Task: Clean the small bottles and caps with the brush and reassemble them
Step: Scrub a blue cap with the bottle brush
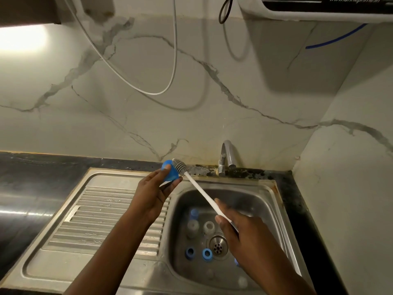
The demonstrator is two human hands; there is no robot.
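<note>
You face a chrome tap (228,155) at the foot of a pale, grey-veined marble wall (148,116). In front of the tap sits a steel sink (273,209), with its ribbed draining board (102,220) to the tap's left. A dark stone counter (32,167) runs behind it, left of the tap. Above the tap hang white cables (174,50). Up to its right you see a white appliance (319,11) and a blue tube (333,39). Far up-left of the tap, a light patch (21,39) glows.
</note>
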